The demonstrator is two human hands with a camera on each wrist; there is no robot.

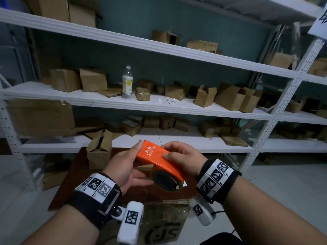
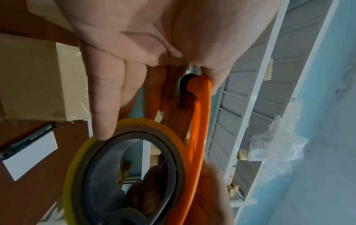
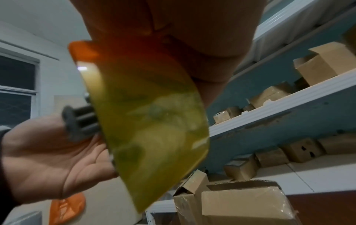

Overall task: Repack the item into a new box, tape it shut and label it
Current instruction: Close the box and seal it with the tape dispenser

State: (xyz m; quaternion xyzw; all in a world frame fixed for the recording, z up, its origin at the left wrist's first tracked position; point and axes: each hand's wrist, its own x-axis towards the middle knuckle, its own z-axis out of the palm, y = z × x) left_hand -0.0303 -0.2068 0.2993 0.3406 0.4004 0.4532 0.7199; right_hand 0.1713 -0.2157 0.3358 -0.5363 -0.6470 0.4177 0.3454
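Note:
An orange tape dispenser [image 1: 157, 160] with a yellowish tape roll [image 1: 164, 182] is held in the air between both hands. My left hand [image 1: 122, 167] holds it from the left, thumb on its front end and fingers [image 2: 104, 106] straight under the roll [image 2: 84, 159]. My right hand [image 1: 184, 156] grips the orange body from the right, thumb on its side face. Below the hands a taped cardboard box [image 1: 164, 220] with black letters lies on the brown table [image 1: 70, 175]. The right wrist view shows the roll [image 3: 150, 129] edge-on against my left palm [image 3: 48, 159].
An open cardboard box [image 1: 99, 154] stands at the table's far edge. White metal shelves [image 1: 159, 106] behind it carry many small cardboard boxes and a plastic bottle [image 1: 127, 82]. A dark phone with a white card [image 2: 29, 152] lies on the table beside the taped box [image 2: 34, 79].

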